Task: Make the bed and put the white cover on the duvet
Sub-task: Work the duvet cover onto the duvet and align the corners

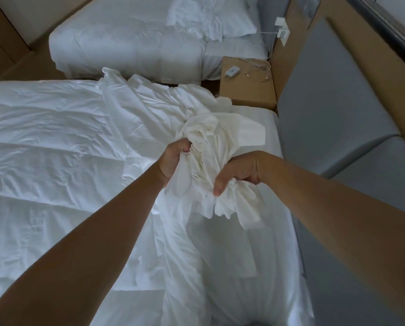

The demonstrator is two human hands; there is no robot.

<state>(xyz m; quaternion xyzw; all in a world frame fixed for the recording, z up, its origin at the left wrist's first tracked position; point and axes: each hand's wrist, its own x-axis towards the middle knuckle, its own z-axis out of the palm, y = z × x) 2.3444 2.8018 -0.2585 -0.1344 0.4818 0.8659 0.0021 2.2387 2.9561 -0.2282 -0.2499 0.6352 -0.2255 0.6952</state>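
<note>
Left hand [173, 158] and right hand [238, 172] both clenching bunched white fabric cover [210, 147] above rumpled white quilted duvet [43, 142] lying on near bed. Cover not yet going on; whole fitting remaining.

The near bed [270, 128] is carrying a rumpled white duvet [43, 142] — a bunched white cover [149, 109] is lying across it, towards the headboard end.

Your bare arms reach forward, converging ahead of you. Your left hand [173, 161] is clenched, knuckles up, fingers buried in what it grips. Just beside it, your right hand [238, 171] curls closed, its thumb [220, 184] pointing down toward you.
</note>
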